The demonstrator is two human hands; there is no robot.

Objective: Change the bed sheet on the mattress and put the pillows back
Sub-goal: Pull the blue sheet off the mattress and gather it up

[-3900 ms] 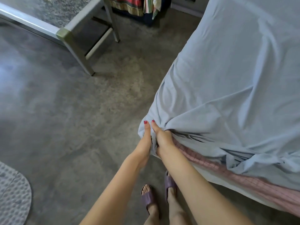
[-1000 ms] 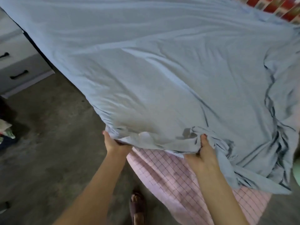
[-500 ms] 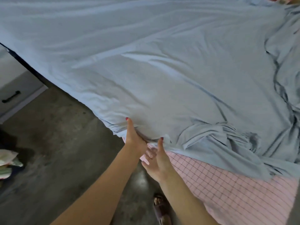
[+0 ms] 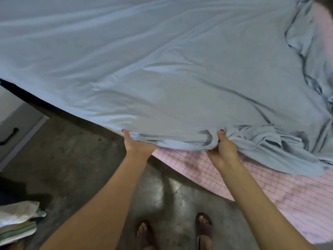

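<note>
A light blue bed sheet (image 4: 162, 69) lies spread over most of the mattress (image 4: 279, 192), whose pink checked cover shows bare along the near corner. My left hand (image 4: 135, 145) grips the sheet's near hem from below, thumb on top. Further right, my right hand (image 4: 225, 148) holds a bunched fold of the same hem. The sheet is wrinkled and gathered to the right of that hand. No pillows are in view.
A grey concrete floor (image 4: 72, 168) lies below, with my sandalled feet (image 4: 203, 230) near the bottom edge. A white drawer unit with a black handle (image 4: 9, 136) stands at the left. Folded cloth (image 4: 18, 219) sits at the lower left.
My hands were close together at the hem half a second ago. They have spread apart along it, the right one moving right into the bunched fold.
</note>
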